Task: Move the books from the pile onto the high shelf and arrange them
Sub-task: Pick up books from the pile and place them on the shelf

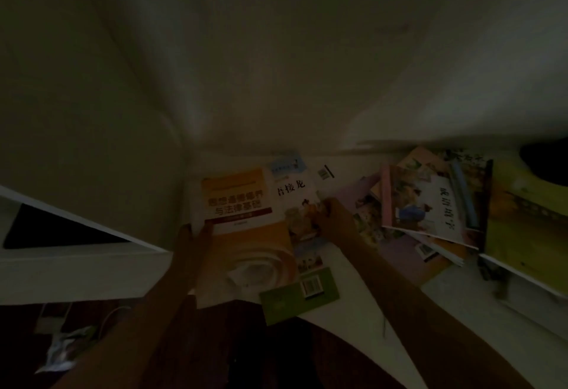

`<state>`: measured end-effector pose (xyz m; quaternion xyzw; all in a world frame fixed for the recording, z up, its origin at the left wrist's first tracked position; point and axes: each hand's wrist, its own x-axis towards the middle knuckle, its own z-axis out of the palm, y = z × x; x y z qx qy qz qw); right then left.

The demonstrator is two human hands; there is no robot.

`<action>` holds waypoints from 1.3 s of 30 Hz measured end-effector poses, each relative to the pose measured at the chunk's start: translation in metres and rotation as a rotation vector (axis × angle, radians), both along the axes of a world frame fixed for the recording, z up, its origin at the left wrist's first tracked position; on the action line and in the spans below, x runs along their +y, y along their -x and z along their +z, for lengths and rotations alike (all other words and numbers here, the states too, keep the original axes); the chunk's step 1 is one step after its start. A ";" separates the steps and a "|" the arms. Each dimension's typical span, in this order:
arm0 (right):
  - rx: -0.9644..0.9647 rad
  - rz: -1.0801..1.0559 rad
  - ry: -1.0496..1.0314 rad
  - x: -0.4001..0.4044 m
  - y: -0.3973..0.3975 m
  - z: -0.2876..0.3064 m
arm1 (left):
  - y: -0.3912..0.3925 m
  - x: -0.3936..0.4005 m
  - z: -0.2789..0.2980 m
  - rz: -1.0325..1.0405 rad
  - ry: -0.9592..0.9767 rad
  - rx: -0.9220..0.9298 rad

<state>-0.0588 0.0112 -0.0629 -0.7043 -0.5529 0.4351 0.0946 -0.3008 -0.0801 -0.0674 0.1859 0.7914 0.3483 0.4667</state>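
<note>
Two bare forearms reaching up from the near edge across a white counter (362, 278), dim and blurred throughout. Wide pale wall (276, 50) rising behind, meeting the counter along its far edge and closing the left side at the far-left corner. Loose pile of books (427, 204) heaped toward the far-right part of the counter, covers fanned and overlapping, one white picture book tilted on top, a yellow-green cover lying at the right edge. Bare white surface open between the pile and the near edge, to the right of the right forearm. Orange book (242, 219) flat in the far-left corner, its left side close against the wall. White book (295, 198) just beside it on the right, partly overlapped by it. Green book (299, 295) overhanging the near edge, barcode up. Left hand (192, 239) laid on the orange book's left edge, fingers fairly straight, thumb against the cover. Right hand (333, 218) on the white book's right edge, fingers curled at it; clamped or merely touching, cannot tell in the dark blur.
</note>
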 end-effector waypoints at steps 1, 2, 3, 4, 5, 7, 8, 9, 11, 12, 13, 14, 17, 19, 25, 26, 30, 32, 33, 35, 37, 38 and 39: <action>0.014 -0.043 0.024 0.001 0.005 -0.004 | 0.006 0.001 0.002 -0.019 0.015 0.015; 0.047 -0.091 0.053 0.000 0.009 -0.006 | 0.012 0.001 0.002 -0.032 0.026 0.043; 0.089 -0.113 0.068 0.000 0.012 -0.003 | 0.015 0.001 0.004 -0.035 0.034 0.067; 0.127 -0.133 0.082 0.000 0.013 -0.002 | 0.017 0.001 0.005 -0.041 0.034 0.079; 0.147 -0.119 0.090 0.000 0.012 0.000 | 0.018 0.000 0.006 -0.042 0.023 0.070; 0.115 -0.058 0.030 0.001 0.008 0.006 | 0.017 -0.001 0.009 -0.036 0.012 0.019; 0.106 -0.045 -0.010 0.000 0.005 0.010 | 0.016 -0.002 0.010 -0.041 0.011 -0.002; 0.097 -0.034 -0.049 -0.002 0.002 0.015 | 0.014 -0.002 0.011 -0.052 0.018 -0.011; 0.059 -0.027 -0.148 -0.004 -0.008 0.030 | 0.006 -0.001 0.014 -0.086 0.019 -0.007; 0.026 -0.032 -0.228 -0.006 -0.015 0.039 | 0.002 -0.001 0.015 -0.110 0.009 0.006; 0.011 -0.059 -0.310 -0.007 -0.022 0.051 | -0.002 0.000 0.016 -0.133 -0.004 0.020; 0.046 -0.127 -0.368 -0.008 -0.030 0.061 | -0.003 0.000 0.017 -0.141 -0.012 0.027; 0.317 -0.281 -0.381 -0.003 -0.041 0.079 | -0.002 0.002 0.016 -0.116 0.000 0.036; 0.392 -0.274 -0.292 -0.006 -0.028 0.074 | -0.001 0.003 0.016 -0.094 0.007 -0.033; 0.464 -0.189 0.052 -0.079 0.071 0.023 | -0.002 0.006 0.011 0.022 0.032 -0.199; 0.415 -0.135 0.056 -0.090 0.079 0.017 | 0.001 0.003 0.007 -0.016 0.052 -0.166; 0.020 0.130 -0.117 -0.093 0.060 -0.001 | 0.003 -0.009 -0.001 -0.057 0.037 -0.066; -0.136 0.047 -0.152 -0.084 0.033 -0.012 | 0.002 -0.009 -0.001 -0.050 0.024 -0.035; -0.197 -0.028 -0.135 -0.079 0.019 -0.018 | 0.002 -0.008 -0.001 -0.047 0.027 -0.035; -0.161 -0.152 -0.041 -0.071 0.002 -0.026 | 0.002 -0.007 -0.003 -0.035 0.035 -0.032; -0.052 -0.195 0.025 -0.063 0.002 -0.032 | 0.002 -0.007 -0.003 -0.029 0.037 -0.024; -0.035 -0.190 0.028 -0.059 0.006 -0.034 | 0.001 -0.007 -0.004 -0.030 0.031 -0.021; -0.048 -0.177 0.023 -0.056 0.012 -0.035 | 0.001 -0.008 -0.005 -0.031 0.026 -0.017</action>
